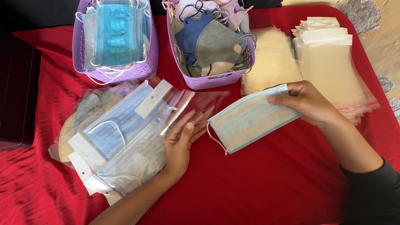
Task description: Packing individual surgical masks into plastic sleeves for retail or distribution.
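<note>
Pinching a light-blue face mask [250, 121], right hand [306, 102] fingers clamped on it; left hand [181, 143] fingers apart, flat on clear bagged masks [125, 141].

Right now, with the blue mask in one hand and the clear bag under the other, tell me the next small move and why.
Probably slide the blue mask leftward into the mouth of the clear bag. The right hand pinches the mask flat at its right end, its free end close to the bag, and the left hand rests on that bag atop the pile of bagged masks.
</note>
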